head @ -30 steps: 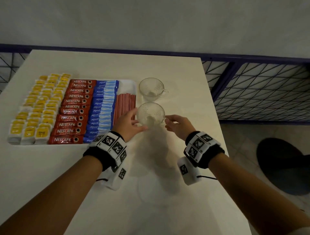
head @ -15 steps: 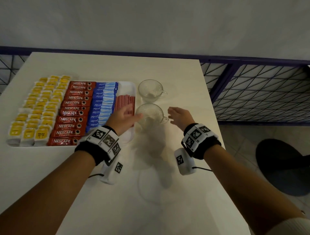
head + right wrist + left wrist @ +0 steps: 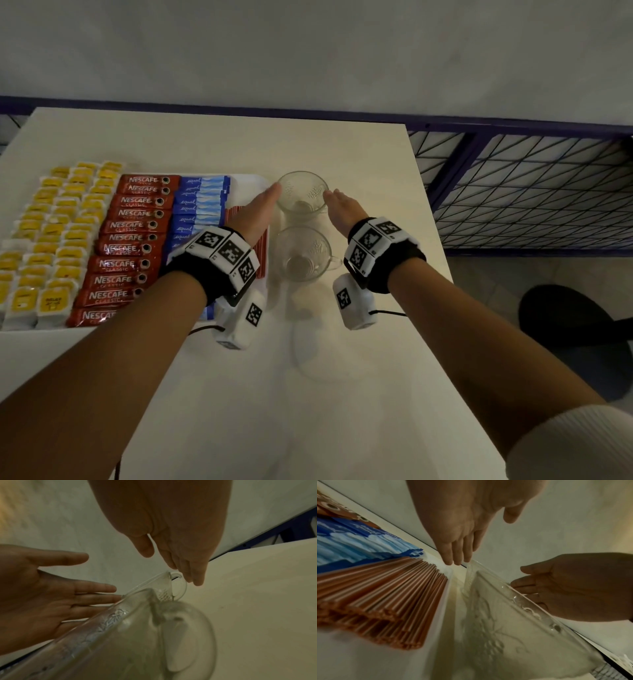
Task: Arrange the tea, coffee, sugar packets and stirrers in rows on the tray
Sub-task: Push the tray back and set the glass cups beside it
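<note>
A white tray [image 3: 255, 180] holds rows of yellow tea packets [image 3: 61, 222], red Nescafe sticks [image 3: 133, 226], blue sugar packets [image 3: 202, 202] and copper-red stirrers [image 3: 232, 215]. The stirrers [image 3: 385, 588] and sugar packets [image 3: 351, 543] fill the left of the left wrist view. Two empty glass cups stand right of the tray. My left hand [image 3: 263, 205] and right hand [image 3: 339, 205] flank the far cup [image 3: 301, 195], fingers straight. Left fingertips [image 3: 118, 596] meet its rim; right fingertips [image 3: 195, 580] hover at its handle. The near cup [image 3: 303, 255] stands free between my wrists.
The table's right edge [image 3: 431, 240] runs close beside the cups. Beyond it are a blue metal grid railing [image 3: 531, 192] and a black stool [image 3: 575, 335] on the floor. A wall rises behind the table.
Both hands let go of the near cup and moved forward to either side of the far cup. The near cup stays where it was set.
</note>
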Demonstrator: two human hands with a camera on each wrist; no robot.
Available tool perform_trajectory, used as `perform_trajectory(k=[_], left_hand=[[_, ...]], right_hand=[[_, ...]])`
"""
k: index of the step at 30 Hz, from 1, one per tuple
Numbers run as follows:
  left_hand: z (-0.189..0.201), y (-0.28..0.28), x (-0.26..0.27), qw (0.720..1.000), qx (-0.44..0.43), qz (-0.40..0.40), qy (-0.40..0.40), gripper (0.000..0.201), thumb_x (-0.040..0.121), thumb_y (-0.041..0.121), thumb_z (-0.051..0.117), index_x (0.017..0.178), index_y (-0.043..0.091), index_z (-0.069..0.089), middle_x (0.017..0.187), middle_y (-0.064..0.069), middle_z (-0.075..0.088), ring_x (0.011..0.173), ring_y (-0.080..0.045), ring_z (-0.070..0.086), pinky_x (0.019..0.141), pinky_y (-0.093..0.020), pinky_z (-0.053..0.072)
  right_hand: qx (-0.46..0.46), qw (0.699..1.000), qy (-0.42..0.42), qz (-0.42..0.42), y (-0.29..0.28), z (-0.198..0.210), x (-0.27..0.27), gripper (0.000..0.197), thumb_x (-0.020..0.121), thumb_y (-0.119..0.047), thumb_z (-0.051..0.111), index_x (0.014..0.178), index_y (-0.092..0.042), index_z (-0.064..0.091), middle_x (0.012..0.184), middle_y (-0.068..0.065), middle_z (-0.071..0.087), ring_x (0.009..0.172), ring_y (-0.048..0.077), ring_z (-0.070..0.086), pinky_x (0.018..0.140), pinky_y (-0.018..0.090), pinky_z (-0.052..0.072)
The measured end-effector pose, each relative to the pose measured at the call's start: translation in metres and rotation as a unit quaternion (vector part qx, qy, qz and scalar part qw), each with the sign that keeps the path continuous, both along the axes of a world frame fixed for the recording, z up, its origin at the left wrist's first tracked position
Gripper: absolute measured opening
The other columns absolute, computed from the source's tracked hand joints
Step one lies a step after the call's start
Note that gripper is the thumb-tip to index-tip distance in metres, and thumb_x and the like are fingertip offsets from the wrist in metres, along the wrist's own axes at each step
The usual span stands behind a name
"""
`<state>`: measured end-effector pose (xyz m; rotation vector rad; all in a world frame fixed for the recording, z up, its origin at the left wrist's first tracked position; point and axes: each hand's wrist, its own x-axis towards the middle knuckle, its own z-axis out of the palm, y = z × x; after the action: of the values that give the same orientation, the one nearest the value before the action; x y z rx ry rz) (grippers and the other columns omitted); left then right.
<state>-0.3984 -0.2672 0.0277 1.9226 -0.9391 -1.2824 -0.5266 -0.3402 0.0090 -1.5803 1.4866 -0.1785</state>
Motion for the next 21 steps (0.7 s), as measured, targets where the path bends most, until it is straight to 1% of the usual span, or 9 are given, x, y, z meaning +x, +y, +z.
perform_trajectory(k=[3,7,10,12,15,16,17,19,21], left_hand=[[0.002,-0.004,-0.005,0.999,-0.019,-0.012,-0.029,0.051,0.101,0.04,0.024,0.145,0.014,0.028,0.153,-0.004,0.025,0.141,-0.016,0.021,0.111,-0.026,0.015],[0.004,-0.003,-0.002,0.999,-0.022,-0.014,-0.032,0.051,0.101,0.036,0.024,0.143,0.007,0.03,0.151,-0.012,0.029,0.14,-0.026,0.026,0.115,-0.034,0.021],[0.002,0.006,0.003,0.999,-0.024,-0.016,-0.036,0.054,0.101,0.04,0.022,0.146,0.01,0.025,0.153,-0.01,0.023,0.142,-0.025,0.019,0.117,-0.04,0.015],[-0.003,0.014,0.006,0.999,-0.018,-0.017,-0.035,0.054,0.101,0.039,0.022,0.144,0.007,0.03,0.151,-0.014,0.026,0.141,-0.028,0.022,0.116,-0.043,0.017],[-0.01,0.035,0.006,1.0,-0.003,-0.002,-0.014,0.044,0.1,0.04,0.027,0.122,0.011,0.052,0.125,-0.013,0.054,0.123,-0.029,0.046,0.105,-0.042,0.037],[-0.013,0.042,0.004,1.0,0.004,0.009,0.01,0.039,0.099,0.041,0.029,0.109,0.016,0.056,0.111,-0.008,0.058,0.113,-0.026,0.051,0.097,-0.038,0.043],[-0.014,0.049,0.0,0.999,0.009,0.017,0.033,0.038,0.099,0.042,0.03,0.108,0.016,0.056,0.106,-0.006,0.058,0.109,-0.025,0.053,0.091,-0.034,0.045],[-0.017,0.059,-0.006,0.998,0.015,0.012,0.063,0.048,0.099,0.041,0.029,0.13,0.009,0.047,0.123,-0.01,0.055,0.114,-0.025,0.053,0.091,-0.032,0.042],[-0.017,0.063,-0.01,0.998,0.012,0.02,0.063,0.052,0.099,0.04,0.029,0.14,0.008,0.037,0.137,-0.013,0.047,0.121,-0.026,0.05,0.092,-0.03,0.04]], right_hand=[[-0.002,1.0,0.002,0.006,-0.004,-0.002,0.001,0.052,0.102,-0.031,0.02,0.146,-0.004,0.018,0.156,0.01,0.015,0.143,0.024,0.018,0.112,0.028,0.015],[-0.006,1.0,-0.02,-0.008,-0.001,0.001,-0.005,0.054,0.101,-0.034,0.025,0.147,-0.007,0.016,0.156,0.009,0.014,0.143,0.024,0.018,0.115,0.031,0.015],[-0.015,1.0,-0.024,-0.01,0.011,0.006,-0.016,0.054,0.101,-0.034,0.026,0.147,-0.008,0.018,0.155,0.009,0.017,0.142,0.023,0.019,0.114,0.031,0.016],[-0.016,0.999,-0.028,-0.004,0.025,0.005,-0.025,0.052,0.101,-0.033,0.028,0.146,-0.007,0.022,0.154,0.008,0.022,0.142,0.021,0.021,0.113,0.029,0.016],[-0.003,1.0,-0.026,0.008,0.052,0.0,-0.036,0.05,0.1,-0.032,0.031,0.144,-0.008,0.029,0.152,0.008,0.028,0.14,0.02,0.025,0.113,0.028,0.017],[-0.003,1.0,-0.021,0.01,0.059,-0.003,-0.04,0.049,0.1,-0.032,0.031,0.143,-0.008,0.032,0.151,0.008,0.03,0.14,0.02,0.027,0.112,0.027,0.018],[-0.005,1.0,-0.016,0.01,0.065,-0.005,-0.042,0.048,0.101,-0.031,0.031,0.142,-0.007,0.034,0.15,0.008,0.033,0.139,0.02,0.029,0.111,0.026,0.02],[-0.013,1.0,-0.01,0.005,0.073,-0.009,-0.044,0.045,0.1,-0.029,0.032,0.139,-0.006,0.04,0.143,0.008,0.043,0.132,0.021,0.037,0.105,0.025,0.026],[-0.015,1.0,-0.021,-0.011,0.079,-0.012,-0.044,0.043,0.1,-0.027,0.034,0.135,-0.004,0.045,0.127,0.01,0.053,0.12,0.022,0.047,0.1,0.027,0.033]])
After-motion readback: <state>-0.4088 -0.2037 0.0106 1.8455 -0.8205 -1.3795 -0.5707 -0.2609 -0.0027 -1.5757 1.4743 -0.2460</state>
